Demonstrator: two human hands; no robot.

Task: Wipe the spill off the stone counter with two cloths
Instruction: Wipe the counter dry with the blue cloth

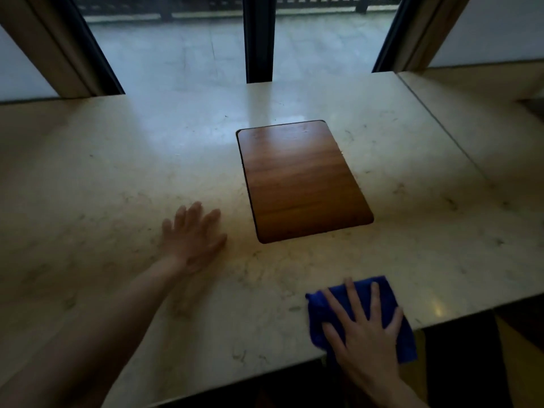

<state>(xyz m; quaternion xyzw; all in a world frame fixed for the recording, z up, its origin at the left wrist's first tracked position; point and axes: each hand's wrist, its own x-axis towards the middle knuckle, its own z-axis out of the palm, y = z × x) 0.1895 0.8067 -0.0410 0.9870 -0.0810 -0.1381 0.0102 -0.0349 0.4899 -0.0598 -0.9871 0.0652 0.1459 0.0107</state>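
While pressing flat on the blue cloth [365, 316] with fingers spread and straight, sits near the counter's front edge, nearer and a little right of the wooden board [300, 181]: right hand [363, 334], released, not gripping, only weighing the cloth down against the stone counter [117, 172]. Hangs partly over that front edge at its near corner, bunched under the palm. Rests bare on the stone just left of the board's near corner, fingers straight and fanned, nothing under it or in it: left hand [192, 237].

Judged step: wiping with one cloth, along the strip of stone in front of the board. No puddle or wet streak clearly made out; dim light and the stone's own veining hide whatever spill remains, so cannot tell how much is left. Next move likely calls for steady downward pressure and a sweep toward the board or sideways along its near edge, keeping the overhanging corner from slipping off the counter. Also calls for a second cloth, since the task names two and the left hand has none.

Count: two hands, one cloth in view, one board lying flat on the stone, one counter with a seam to the right of the board.
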